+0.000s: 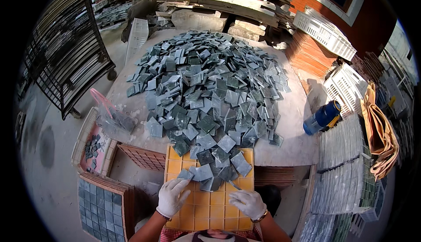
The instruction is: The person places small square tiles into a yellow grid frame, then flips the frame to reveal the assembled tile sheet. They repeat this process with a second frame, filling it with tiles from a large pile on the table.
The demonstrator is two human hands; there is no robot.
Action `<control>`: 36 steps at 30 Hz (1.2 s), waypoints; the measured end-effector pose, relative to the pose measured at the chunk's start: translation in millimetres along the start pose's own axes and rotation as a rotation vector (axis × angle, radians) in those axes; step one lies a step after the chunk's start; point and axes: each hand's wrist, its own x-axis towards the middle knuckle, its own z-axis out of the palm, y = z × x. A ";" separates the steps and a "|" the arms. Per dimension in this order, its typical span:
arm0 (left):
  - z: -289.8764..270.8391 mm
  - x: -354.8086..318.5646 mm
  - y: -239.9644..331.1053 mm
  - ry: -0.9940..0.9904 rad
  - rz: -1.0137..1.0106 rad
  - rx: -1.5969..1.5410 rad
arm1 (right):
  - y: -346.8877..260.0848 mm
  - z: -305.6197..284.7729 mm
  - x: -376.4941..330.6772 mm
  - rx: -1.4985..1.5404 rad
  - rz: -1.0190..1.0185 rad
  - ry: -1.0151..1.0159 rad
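- A yellow grid tray (209, 211), moulded plastic with rows of square pockets, lies at the near edge of a pale, dusty stone table (294, 145) and juts toward the person.
- A broad heap of tiles (210, 84) covers the table: small, flat, square pieces of grey-green stone, matt and mottled, lying at every angle and overlapping.
- The heap spills onto the far half of the tray, where loose tiles (215, 167) hide the pockets; the near rows of pockets are bare.
- Both hands wear white, knitted-looking gloves, and the forearms rise from the lower edge.
- The left hand (172, 197) lies palm down on the tray's left edge, fingers loosely spread and reaching to a tile (186, 174) at its fingertips; it grips nothing that shows.
- The right hand (247, 203) lies palm down on the tray's right part, a bangle at its wrist, the forefinger stretched toward a narrow grey piece (234, 185); whether it pinches that piece I cannot tell.
- Left of the tray stands a terracotta-coloured grid tray (142, 156), and below it a frame already filled with grey-green tiles (100, 207).
- A blue bottle (322, 117) lies on its side at the table's right edge.
- White plastic crates (326, 33) stand stacked further right.
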 end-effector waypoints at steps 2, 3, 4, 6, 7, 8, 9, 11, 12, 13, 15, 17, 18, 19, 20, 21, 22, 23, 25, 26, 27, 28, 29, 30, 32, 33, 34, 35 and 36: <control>4.8 8.2 5.8 0.007 -0.008 0.008 | 10.0 -4.2 -3.2 -0.088 0.122 0.100; 5.6 15.7 10.5 0.012 0.006 0.004 | 13.8 -5.7 -2.9 -0.028 0.191 0.161; 6.9 22.4 14.7 0.016 0.021 0.000 | 11.8 -8.0 -1.8 -0.016 0.256 0.167; 14.9 36.2 16.2 -0.030 -0.008 0.042 | 5.2 -13.3 -0.6 0.005 0.384 0.185; 19.8 43.0 14.5 -0.048 -0.022 0.055 | 8.0 -11.8 -4.3 0.014 0.503 0.075; 26.1 50.8 13.3 -0.067 -0.029 0.064 | 11.3 -9.9 -6.2 -0.057 0.477 0.100; 28.8 57.2 12.8 -0.109 -0.030 0.086 | 13.9 -6.3 -7.0 -0.129 0.449 0.123; 30.6 66.5 13.0 -0.199 -0.059 0.106 | 19.6 -0.1 -9.6 -0.290 0.393 0.082; 30.8 71.3 15.2 -0.248 -0.074 0.119 | 23.8 4.8 -10.2 -0.297 0.390 0.061; 32.4 73.1 12.4 -0.245 -0.045 0.103 | 27.7 10.6 -8.4 -0.304 0.387 0.039; 32.0 66.4 9.6 -0.155 0.010 0.091 | 27.7 17.4 2.2 -0.302 0.444 -0.015; 28.0 54.9 6.9 -0.063 0.037 0.061 | 29.3 18.7 13.0 -0.249 0.512 -0.020; 23.1 47.7 6.9 -0.068 0.009 0.031 | 31.2 18.1 14.8 -0.223 0.552 -0.023; 16.0 39.5 6.8 -0.074 -0.019 0.001 | 33.3 17.6 14.7 -0.220 0.531 0.013; 7.8 29.9 5.6 -0.074 -0.050 -0.028 | 32.9 16.0 15.3 -0.265 0.497 0.011; 1.1 20.2 2.8 -0.047 0.007 -0.023 | 31.6 13.5 15.8 -0.310 0.467 0.013; -2.9 10.0 0.6 -0.068 0.017 -0.005 | 29.6 10.2 15.8 -0.356 0.435 0.015; -7.7 -1.6 -2.6 -0.085 0.023 0.017 | 24.2 6.2 16.5 -0.340 0.467 -0.057; -13.0 -17.9 -3.3 -0.133 0.020 0.026 | 13.0 -0.8 12.2 -0.292 0.531 -0.220; -11.0 -25.6 -5.3 -0.133 0.028 0.040 | 10.8 -3.3 8.9 -0.262 0.544 -0.249; -8.6 -34.6 -9.5 -0.133 0.036 0.054 | 9.1 -5.3 6.0 -0.232 0.556 -0.278; -6.3 -41.2 -11.9 -0.132 0.042 0.068 | 8.5 -6.6 2.4 -0.202 0.567 -0.308; -4.9 -43.7 -12.2 -0.128 0.048 0.055 | 10.8 -6.3 -1.3 -0.170 0.560 -0.286; -3.4 -45.4 -11.6 -0.122 0.052 0.042 | 15.0 -4.7 -6.3 -0.138 0.551 -0.265; -0.7 -47.0 -8.0 -0.119 0.038 -0.006 | 19.5 -4.4 -13.6 -0.150 0.503 -0.230; 0.4 -44.8 -3.6 -0.127 0.016 -0.029 | 22.1 -0.5 -15.8 -0.179 0.463 -0.212; 2.6 -43.8 -0.6 -0.133 -0.007 -0.052 | 24.7 3.4 -17.4 -0.207 0.422 -0.193; 7.6 -42.4 -1.2 -0.139 -0.007 -0.108 | 23.3 -0.6 -14.3 -0.191 0.475 -0.241; 8.4 -43.4 -0.8 -0.127 0.006 -0.112 | 21.1 -1.4 -10.3 -0.162 0.532 -0.272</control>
